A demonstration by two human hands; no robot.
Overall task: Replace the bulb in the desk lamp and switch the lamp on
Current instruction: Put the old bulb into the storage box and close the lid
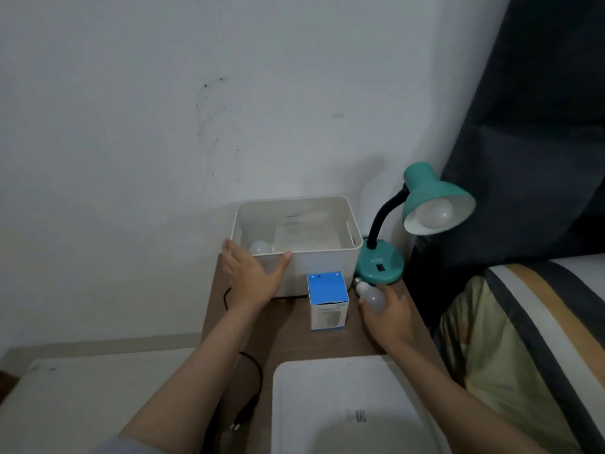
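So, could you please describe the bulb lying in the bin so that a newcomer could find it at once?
Start at the white plastic bin against the wall, left of the teal desk lamp. The bulb lies in its near-left corner, just behind the left hand. Unlike the other two bulbs, it is neither held nor fitted.

The teal desk lamp (379,265) is standing upright, its shade holding an unlit white bulb (435,213). A second white bulb (370,294) is lying just before the lamp's base.
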